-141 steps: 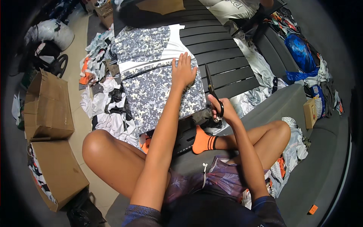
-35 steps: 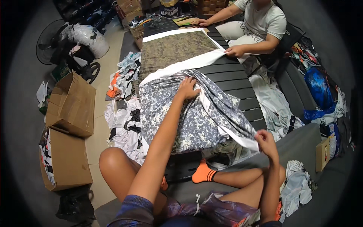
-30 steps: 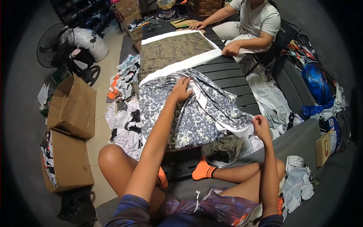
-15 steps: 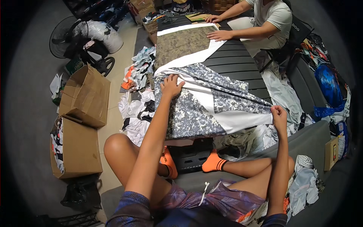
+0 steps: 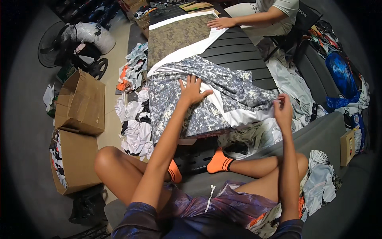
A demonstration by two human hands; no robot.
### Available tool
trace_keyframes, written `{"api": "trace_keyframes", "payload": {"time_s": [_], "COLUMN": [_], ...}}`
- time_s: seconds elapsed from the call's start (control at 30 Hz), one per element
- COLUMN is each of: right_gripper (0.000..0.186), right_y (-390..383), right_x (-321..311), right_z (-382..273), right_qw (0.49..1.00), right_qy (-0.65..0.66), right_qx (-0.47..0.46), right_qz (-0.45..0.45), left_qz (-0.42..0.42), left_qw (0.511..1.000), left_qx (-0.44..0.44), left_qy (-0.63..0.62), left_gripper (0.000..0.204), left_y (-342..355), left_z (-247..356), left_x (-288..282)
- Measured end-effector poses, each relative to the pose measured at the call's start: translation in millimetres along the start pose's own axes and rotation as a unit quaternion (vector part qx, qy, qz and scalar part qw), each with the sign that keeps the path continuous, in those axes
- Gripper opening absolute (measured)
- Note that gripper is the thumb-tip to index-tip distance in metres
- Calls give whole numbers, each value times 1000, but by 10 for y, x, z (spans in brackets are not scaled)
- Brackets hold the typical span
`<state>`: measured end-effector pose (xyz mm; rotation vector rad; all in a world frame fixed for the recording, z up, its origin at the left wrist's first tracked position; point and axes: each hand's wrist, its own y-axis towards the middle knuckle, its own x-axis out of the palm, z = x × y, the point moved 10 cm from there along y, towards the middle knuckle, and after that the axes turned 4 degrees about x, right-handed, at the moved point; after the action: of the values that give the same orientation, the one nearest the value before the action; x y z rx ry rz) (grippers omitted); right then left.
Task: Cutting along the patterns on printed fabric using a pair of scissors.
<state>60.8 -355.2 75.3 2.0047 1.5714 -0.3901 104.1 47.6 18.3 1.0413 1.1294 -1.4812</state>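
Observation:
A grey camouflage-print cloth with white borders (image 5: 171,104) covers the near part of a slatted black table, its right side folded and bunched. My left hand (image 5: 193,92) lies flat on the cloth with fingers spread, beside the diagonal white band. At the cloth's right corner, just past the table edge, my right hand (image 5: 283,111) pinches the fabric. Beyond lies an olive camouflage cloth with white edging (image 5: 179,38), partly overlapped by the grey one. A co-worker's hand (image 5: 221,23) rests flat on that olive piece.
Slatted black tabletop (image 5: 238,55) shows at the right. Cardboard boxes (image 5: 81,99) stand on the left floor, near heaped fabric scraps (image 5: 137,137). A caged fan (image 5: 51,46) is farther back. Pale cloth (image 5: 288,85) hangs along the table's right side, by a grey padded seat (image 5: 318,123).
My left hand has slid right across the cloth, fingers spreading wider. The cloth near my right hand is now more bunched, with less white showing. Only one co-worker's hand remains in view.

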Motion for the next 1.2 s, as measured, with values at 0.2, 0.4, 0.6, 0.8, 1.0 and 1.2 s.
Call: {"api": "trace_keyframes", "payload": {"time_s": [0.2, 0.4, 0.6, 0.8, 1.0, 1.2], "right_gripper": [36, 40, 49, 51, 52, 51], "right_y": [-743, -1269, -776, -438, -148, -120], "right_x": [891, 2183, 2568, 2624, 2694, 2536], "right_z": [-1214, -1820, -1532, -1332, -1255, -1287], "right_qw": [967, 914, 951, 952, 937, 903], "right_qy": [-9, -5, -90, -123, -89, -49], "right_qx": [-217, -305, -245, -244, -276, -242], "right_qz": [-129, -266, -164, -136, -195, -353], "left_qz": [-53, -25, 145, 147, 188, 102], "left_qw": [998, 999, 955, 981, 981, 994], "left_qx": [-20, 22, 128, -72, -55, -1], "left_qy": [18, -22, -224, -103, -15, -25], "left_gripper": [104, 102, 75, 61, 64, 72], "left_y": [328, 749, 430, -766, -1113, -685], "left_z": [38, -70, -270, -549, -800, -1101], "left_x": [50, -83, -460, -357, -248, -274]}}
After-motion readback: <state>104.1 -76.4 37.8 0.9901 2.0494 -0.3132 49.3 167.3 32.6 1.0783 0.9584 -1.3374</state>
